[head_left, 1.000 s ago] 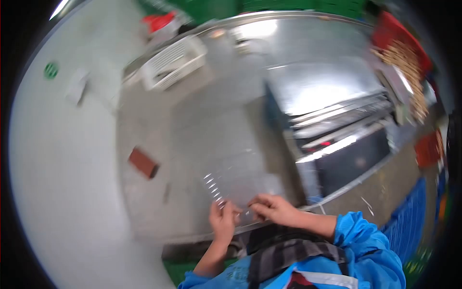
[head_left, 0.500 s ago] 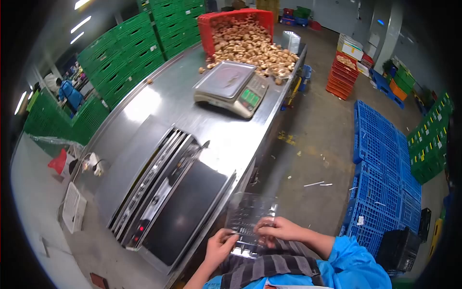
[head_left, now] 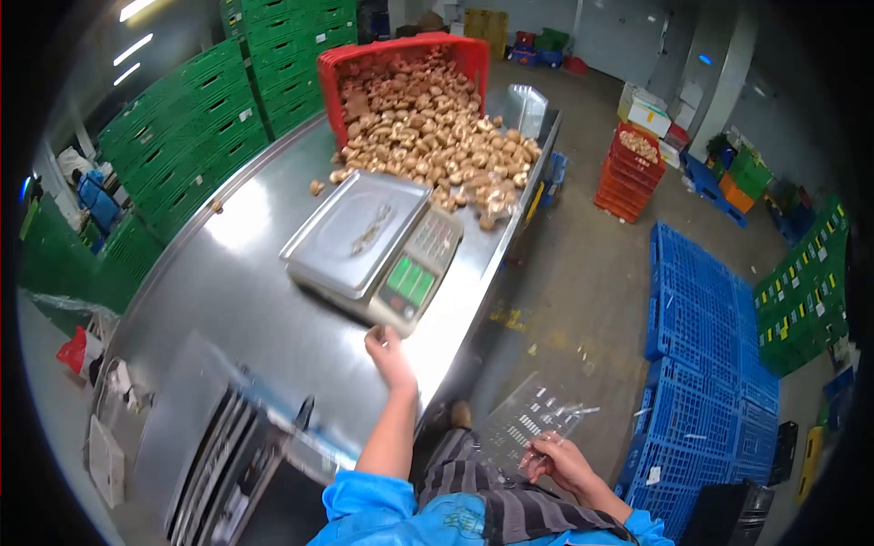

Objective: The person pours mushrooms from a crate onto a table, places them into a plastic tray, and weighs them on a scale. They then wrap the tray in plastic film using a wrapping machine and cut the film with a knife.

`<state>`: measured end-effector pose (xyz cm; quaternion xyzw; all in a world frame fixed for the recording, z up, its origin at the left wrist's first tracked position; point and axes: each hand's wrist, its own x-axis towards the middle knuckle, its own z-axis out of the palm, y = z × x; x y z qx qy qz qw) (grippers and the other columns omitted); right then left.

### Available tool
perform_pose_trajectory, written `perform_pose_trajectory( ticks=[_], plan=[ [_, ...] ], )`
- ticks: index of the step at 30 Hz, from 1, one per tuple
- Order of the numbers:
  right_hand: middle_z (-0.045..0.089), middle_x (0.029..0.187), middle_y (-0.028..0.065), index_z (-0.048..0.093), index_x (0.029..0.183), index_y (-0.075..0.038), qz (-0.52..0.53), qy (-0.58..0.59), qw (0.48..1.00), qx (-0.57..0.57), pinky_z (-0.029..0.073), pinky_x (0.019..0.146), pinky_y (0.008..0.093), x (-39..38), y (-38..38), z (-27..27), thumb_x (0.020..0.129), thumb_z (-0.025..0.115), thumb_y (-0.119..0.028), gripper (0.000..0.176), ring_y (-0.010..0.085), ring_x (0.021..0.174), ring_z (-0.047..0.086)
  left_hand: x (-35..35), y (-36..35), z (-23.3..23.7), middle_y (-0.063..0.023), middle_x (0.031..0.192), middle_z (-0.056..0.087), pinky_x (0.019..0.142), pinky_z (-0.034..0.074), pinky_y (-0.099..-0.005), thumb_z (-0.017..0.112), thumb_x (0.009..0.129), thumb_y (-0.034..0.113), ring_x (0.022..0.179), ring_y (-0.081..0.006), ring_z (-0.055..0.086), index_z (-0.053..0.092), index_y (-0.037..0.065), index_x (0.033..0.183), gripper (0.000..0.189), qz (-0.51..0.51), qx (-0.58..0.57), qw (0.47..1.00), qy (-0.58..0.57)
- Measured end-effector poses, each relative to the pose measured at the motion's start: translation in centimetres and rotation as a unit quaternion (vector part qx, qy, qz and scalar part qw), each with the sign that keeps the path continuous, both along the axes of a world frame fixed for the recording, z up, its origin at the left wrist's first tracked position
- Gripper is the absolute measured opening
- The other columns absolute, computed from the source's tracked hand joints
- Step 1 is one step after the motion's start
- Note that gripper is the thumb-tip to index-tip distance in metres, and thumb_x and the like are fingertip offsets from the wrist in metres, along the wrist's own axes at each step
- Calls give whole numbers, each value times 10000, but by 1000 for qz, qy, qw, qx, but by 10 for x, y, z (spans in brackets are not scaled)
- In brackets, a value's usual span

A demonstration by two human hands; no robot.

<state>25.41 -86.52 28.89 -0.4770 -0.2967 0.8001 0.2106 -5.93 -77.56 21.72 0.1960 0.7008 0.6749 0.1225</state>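
Note:
My right hand pinches the near edge of a clear plastic tray, held tilted over my lap. My left hand reaches over the metal table, beside the front corner of the weighing scale; its fingers are curled, and whether they hold anything is too small to tell. The scale has a flat metal plate and a green lit display. Behind it, brown mushrooms spill from a red crate lying on its side.
A black sealing machine stands at the table's near left. Green crates are stacked beyond the table. Blue pallets stand on the right, with red crates farther back. A clear container stands near the mushrooms.
My left hand has let go of the clear tray and moved forward to the scale. The tray has shifted right in my right hand. The view has moved closer to the scale and mushrooms.

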Motion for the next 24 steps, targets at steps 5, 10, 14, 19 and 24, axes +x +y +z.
perform_pose_trajectory(
  ticks=[5, 10, 14, 19, 24],
  plan=[
    [607, 788, 133, 513, 956, 13, 14, -45, 997, 55, 521, 532, 283, -9, 109, 25, 935, 455, -239, 260, 183, 596, 607, 32, 76, 28, -83, 968, 550, 773, 445, -302, 546, 864, 402, 869, -158, 522, 467, -4, 1157, 507, -530, -71, 840, -90],
    [615, 871, 105, 517, 1055, 21, 228, -85, 956, 161, 502, 648, 277, -50, 226, 42, 922, 498, -258, 310, 154, 703, 601, 53, 91, 74, -132, 881, 617, 654, 498, -271, 547, 899, 205, 751, -158, 615, 462, -11, 1184, 368, -586, -81, 729, -344],
    [612, 925, 81, 508, 1145, 34, 246, -80, 918, 299, 487, 718, 265, -81, 353, 48, 867, 587, -216, 382, 134, 782, 591, 15, 107, 35, -102, 740, 610, 572, 483, -264, 516, 912, 166, 623, -142, 598, 496, -40, 1027, 238, -442, -59, 837, -316],
    [591, 1024, 178, 461, 1209, 60, 9, -275, 826, 492, 468, 802, 323, -116, 530, -30, 800, 649, -305, 580, 221, 910, 584, 17, 157, 40, -142, 859, 585, 579, 511, -272, 505, 892, 69, 700, -160, 602, 385, -19, 1215, 356, -310, 0, 913, -264],
    [518, 1173, 276, 322, 1316, 76, 176, -337, 781, 496, 424, 900, 365, -162, 616, -44, 659, 728, -499, 962, 342, 1094, 524, 8, 207, 49, -133, 876, 557, 593, 523, -273, 506, 862, 10, 703, -176, 606, 256, 2, 1345, 544, -189, -20, 960, -205]
  ],
)
